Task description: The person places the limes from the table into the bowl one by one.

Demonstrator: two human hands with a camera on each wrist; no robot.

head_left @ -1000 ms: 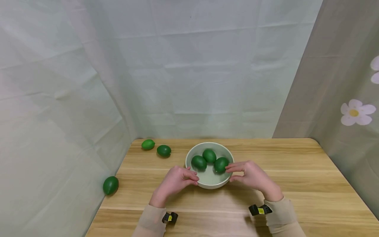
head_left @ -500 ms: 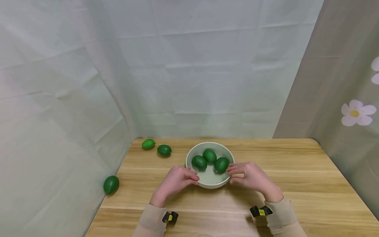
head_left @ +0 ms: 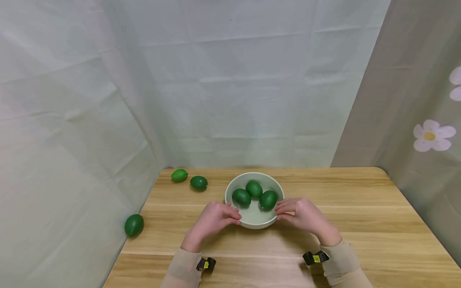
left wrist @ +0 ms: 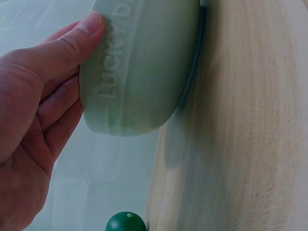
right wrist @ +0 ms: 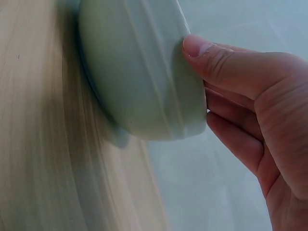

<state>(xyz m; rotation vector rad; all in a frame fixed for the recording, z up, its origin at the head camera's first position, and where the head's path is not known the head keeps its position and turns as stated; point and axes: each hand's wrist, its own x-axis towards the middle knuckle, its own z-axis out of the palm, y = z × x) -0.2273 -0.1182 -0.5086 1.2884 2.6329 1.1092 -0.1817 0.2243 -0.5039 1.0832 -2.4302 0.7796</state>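
Observation:
A pale green bowl (head_left: pixel 256 225) stands on the wooden table with three dark green oval fruits (head_left: pixel 254 189) inside it. My left hand (head_left: pixel 215 218) pinches the bowl's front left rim, fingers over the edge and thumb on the outer wall. Raised letters mark that wall of the bowl (left wrist: pixel 144 72) in the left wrist view. On the opposite side, my right hand (head_left: pixel 301 215) grips the rim. Its thumb presses the outside of the bowl (right wrist: pixel 139 72) in the right wrist view, while the fingertips are partly hidden behind the rim.
At the back left lie a small bright green lime (head_left: pixel 179 175) and a dark green oval fruit (head_left: pixel 199 183). Another dark green fruit (head_left: pixel 134 225) sits at the table's left edge. Pale cloth (head_left: pixel 234 100) hangs behind the table (head_left: pixel 360 224).
My right thumb and fingers have drawn together onto the bowl's rim. The left hand, the bowl and the fruits have stayed in place; the view shifts slightly.

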